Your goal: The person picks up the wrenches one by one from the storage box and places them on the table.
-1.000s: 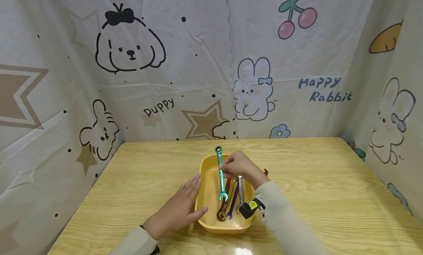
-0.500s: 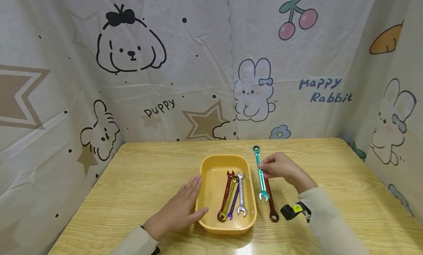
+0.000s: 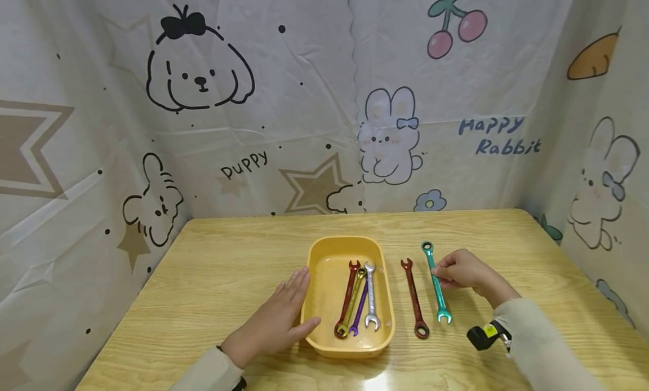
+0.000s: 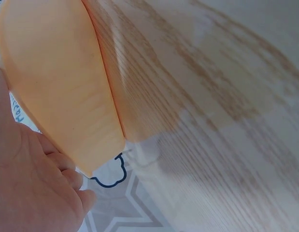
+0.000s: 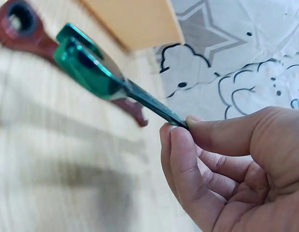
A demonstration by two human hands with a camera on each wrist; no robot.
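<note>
Pale wood grain runs across the table [image 3: 228,250], its far edge meeting printed cloth [image 3: 304,115]. Broad wood flanks the yellow tray [image 3: 318,284], whose left side the left hand [image 3: 271,323] touches, fingers extended. Right of the tray, well inside the table's right edge, the right hand [image 3: 466,271] pinches the green wrench [image 3: 439,292]. Only the left wrist view shows the tray's outer left wall.
</note>
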